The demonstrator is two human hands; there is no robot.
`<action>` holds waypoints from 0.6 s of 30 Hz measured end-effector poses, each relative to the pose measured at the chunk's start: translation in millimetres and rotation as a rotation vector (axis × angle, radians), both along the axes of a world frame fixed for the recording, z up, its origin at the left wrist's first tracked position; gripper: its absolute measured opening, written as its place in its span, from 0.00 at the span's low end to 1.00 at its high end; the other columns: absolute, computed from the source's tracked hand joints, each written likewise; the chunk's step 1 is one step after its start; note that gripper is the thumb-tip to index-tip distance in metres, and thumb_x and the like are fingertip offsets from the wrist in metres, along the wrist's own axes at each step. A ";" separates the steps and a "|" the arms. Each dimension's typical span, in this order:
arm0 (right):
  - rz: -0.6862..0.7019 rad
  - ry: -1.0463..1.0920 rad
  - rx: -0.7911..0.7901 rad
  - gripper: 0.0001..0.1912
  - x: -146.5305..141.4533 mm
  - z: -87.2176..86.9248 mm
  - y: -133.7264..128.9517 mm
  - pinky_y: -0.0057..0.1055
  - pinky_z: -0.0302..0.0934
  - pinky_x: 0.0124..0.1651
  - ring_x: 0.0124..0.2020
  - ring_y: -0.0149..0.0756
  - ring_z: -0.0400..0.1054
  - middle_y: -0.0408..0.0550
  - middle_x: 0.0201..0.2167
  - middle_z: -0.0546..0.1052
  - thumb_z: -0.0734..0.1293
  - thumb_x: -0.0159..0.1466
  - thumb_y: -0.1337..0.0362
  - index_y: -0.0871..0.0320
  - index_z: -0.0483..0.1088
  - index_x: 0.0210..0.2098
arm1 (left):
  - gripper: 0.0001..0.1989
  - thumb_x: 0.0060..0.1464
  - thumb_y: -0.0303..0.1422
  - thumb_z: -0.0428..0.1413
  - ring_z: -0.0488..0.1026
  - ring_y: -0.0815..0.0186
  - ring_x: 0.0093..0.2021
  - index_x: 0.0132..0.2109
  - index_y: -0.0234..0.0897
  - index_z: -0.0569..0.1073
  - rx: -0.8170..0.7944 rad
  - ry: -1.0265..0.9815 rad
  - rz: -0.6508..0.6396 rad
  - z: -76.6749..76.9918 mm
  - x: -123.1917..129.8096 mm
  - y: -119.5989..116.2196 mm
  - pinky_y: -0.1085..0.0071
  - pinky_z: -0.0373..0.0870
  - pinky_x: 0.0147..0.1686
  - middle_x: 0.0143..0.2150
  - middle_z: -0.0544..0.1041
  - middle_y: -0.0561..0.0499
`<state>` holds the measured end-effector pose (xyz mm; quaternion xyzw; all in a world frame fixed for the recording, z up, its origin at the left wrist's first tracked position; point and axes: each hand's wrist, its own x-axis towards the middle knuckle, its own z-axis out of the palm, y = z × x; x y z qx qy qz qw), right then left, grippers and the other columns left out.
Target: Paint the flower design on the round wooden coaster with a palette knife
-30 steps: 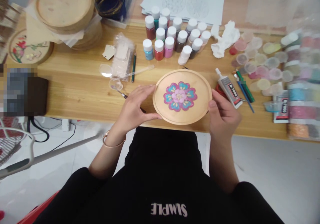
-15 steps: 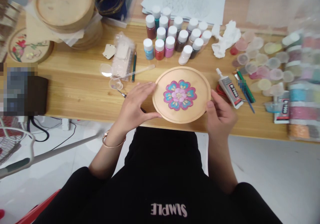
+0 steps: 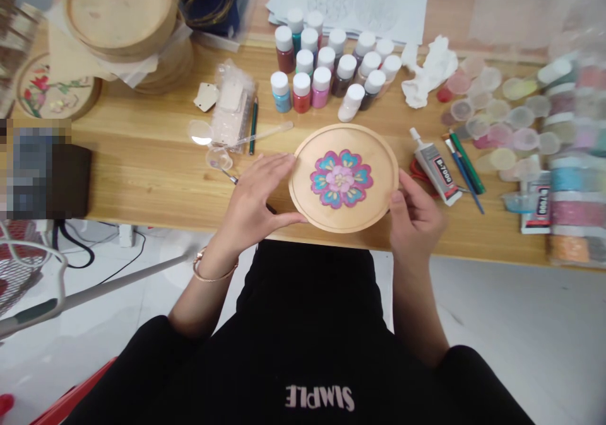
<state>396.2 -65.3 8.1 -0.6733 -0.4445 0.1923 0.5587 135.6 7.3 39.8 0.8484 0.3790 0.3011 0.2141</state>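
Observation:
Between my hands is a round wooden plaque (image 3: 379,160) with a raised rim, and a pink, blue and yellow painted flower (image 3: 341,178) at its centre. My left hand (image 3: 253,201) holds the plaque's left edge, with the fingers stretched along the rim. My right hand (image 3: 416,220) grips the right edge, and its thumb lies against the rim. Under my left hand lies a thin metal-tipped tool (image 3: 230,177), partly hidden. Near my right hand is a B-7000 glue tube (image 3: 435,173).
Several white-capped paint bottles (image 3: 322,77) stand beyond the plaque on the wooden table (image 3: 156,185). Stacked wooden discs (image 3: 120,17) are at back left, small clear lids with pale contents (image 3: 502,115) at right, and glitter tubes (image 3: 575,213) at far right.
The plaque has shifted slightly away from me and tilted a little flatter. My right hand has moved slightly left with it, and my left hand stays nearly still.

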 end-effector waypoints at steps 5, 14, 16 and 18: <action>0.040 0.029 -0.078 0.26 0.2 -9.7 1.4 0.39 0.75 0.37 0.29 0.36 0.74 0.47 0.30 0.80 0.69 0.63 0.42 0.52 0.80 0.52 | 0.43 0.51 0.57 0.64 0.74 0.47 0.64 0.68 0.45 0.65 0.074 0.020 0.007 6.1 -3.3 -2.6 0.46 0.66 0.68 0.63 0.76 0.41; 0.032 0.116 -0.131 0.28 -1.1 -16.4 1.4 0.37 0.75 0.36 0.30 0.35 0.74 0.46 0.32 0.81 0.71 0.60 0.40 0.52 0.80 0.51 | 0.43 0.52 0.58 0.63 0.75 0.48 0.62 0.69 0.45 0.64 0.145 0.101 0.034 7.1 -3.9 -3.4 0.45 0.67 0.66 0.62 0.77 0.42; 0.026 0.114 -0.120 0.28 -1.4 -15.3 1.6 0.36 0.74 0.35 0.29 0.34 0.74 0.46 0.31 0.82 0.71 0.60 0.40 0.52 0.81 0.50 | 0.43 0.52 0.58 0.63 0.76 0.49 0.62 0.68 0.43 0.65 0.155 0.080 0.022 7.1 -3.4 -3.1 0.47 0.68 0.66 0.61 0.78 0.41; 0.025 0.108 -0.109 0.28 -1.7 -13.5 1.7 0.35 0.74 0.33 0.29 0.34 0.74 0.46 0.32 0.82 0.71 0.60 0.40 0.52 0.81 0.49 | 0.43 0.51 0.57 0.64 0.76 0.51 0.61 0.68 0.42 0.66 0.165 0.063 0.015 6.4 -3.3 -2.4 0.49 0.69 0.66 0.61 0.78 0.41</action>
